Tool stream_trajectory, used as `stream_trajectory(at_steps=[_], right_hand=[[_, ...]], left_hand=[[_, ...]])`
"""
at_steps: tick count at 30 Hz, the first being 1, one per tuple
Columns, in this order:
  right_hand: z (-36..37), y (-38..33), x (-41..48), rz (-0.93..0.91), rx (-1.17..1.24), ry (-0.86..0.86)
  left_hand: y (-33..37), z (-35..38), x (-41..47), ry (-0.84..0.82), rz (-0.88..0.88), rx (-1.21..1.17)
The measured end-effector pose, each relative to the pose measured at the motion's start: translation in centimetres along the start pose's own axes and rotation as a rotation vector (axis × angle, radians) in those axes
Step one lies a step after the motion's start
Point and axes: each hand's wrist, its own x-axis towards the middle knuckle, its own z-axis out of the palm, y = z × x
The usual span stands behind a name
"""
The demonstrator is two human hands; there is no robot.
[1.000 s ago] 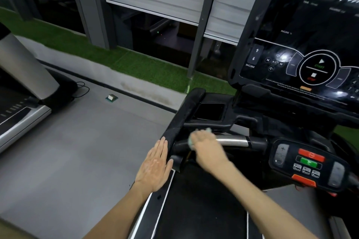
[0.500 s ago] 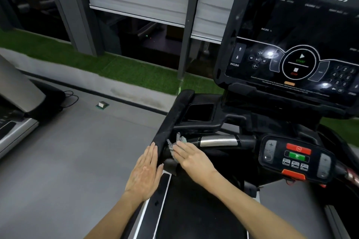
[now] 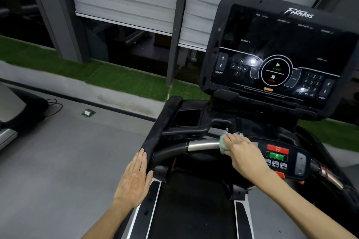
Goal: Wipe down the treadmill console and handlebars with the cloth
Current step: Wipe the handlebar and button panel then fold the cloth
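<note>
The black treadmill console [image 3: 275, 58] with its dark touch screen rises at the upper right. Below it a front handlebar [image 3: 202, 145] runs across, black at the left with a silver metal section. My right hand [image 3: 242, 153] holds a pale green mesh cloth [image 3: 223, 143] against the right end of the silver section. My left hand [image 3: 134, 178] lies flat with straight fingers against the outer side of the black left side handlebar [image 3: 161, 130].
A small control panel [image 3: 285, 159] with red and green buttons sits just right of my right hand. The treadmill belt [image 3: 194, 209] runs below. Grey floor [image 3: 68, 161] spreads left, with another treadmill [image 3: 11, 120], a cable and a small box [image 3: 88, 113]. Green turf and window shutters lie beyond.
My right hand has slid the cloth rightward along the front handlebar, from the left black end to the right end of the silver section. My left hand stays on the side handlebar.
</note>
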Motion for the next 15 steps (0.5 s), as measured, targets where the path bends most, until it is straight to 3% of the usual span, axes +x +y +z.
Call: stream_trajectory(at_steps=[5, 9, 11, 15], right_hand=[[1.4, -4.0, 3.0, -0.148, 0.178, -0.026], [2.9, -8.2, 4.3, -0.288, 0.168, -0.083], [1.6, -7.3, 4.0, -0.216, 0.205, -0.071], [-0.6, -1.4, 2.0, 0.109, 0.214, -0.122]], left_hand=[[0.2, -0.5, -0.1, -0.059, -0.014, 0.023], [0.0, -0.3, -0.2, -0.025, 0.011, -0.013], [-0.1, -0.1, -0.2, -0.019, 0.015, -0.026], [0.3, -0.2, 0.0, -0.016, 0.009, -0.042]])
